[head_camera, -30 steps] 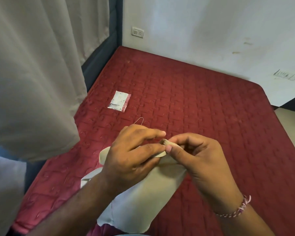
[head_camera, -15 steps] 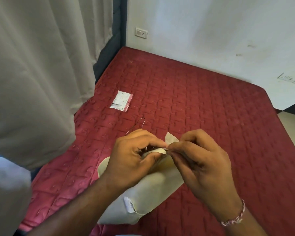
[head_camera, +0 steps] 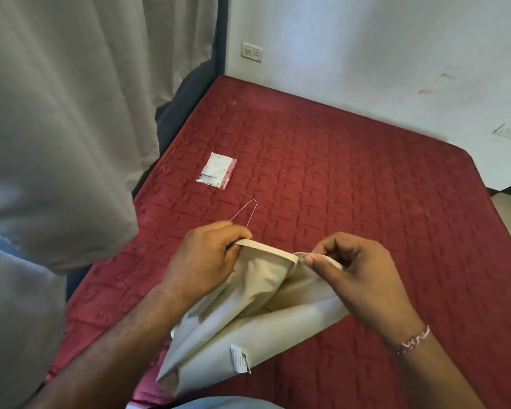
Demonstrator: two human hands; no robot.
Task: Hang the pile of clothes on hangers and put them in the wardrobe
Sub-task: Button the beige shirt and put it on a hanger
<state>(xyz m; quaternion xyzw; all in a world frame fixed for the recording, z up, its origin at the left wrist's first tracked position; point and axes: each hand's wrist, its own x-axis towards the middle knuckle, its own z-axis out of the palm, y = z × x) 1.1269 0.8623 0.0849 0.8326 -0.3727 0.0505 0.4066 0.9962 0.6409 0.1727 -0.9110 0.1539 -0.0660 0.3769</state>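
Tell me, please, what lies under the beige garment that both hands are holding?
Under the beige garment the red mattress shows around its edges. A thin wire loop pokes out beyond the left hand; the rest of the wire is covered.

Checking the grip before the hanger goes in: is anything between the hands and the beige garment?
No. The left hand and right hand both pinch the beige garment directly at its top edge.

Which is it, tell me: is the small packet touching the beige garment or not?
Apart. The head view shows the small packet lying alone, with bare red mattress between it and the beige garment.
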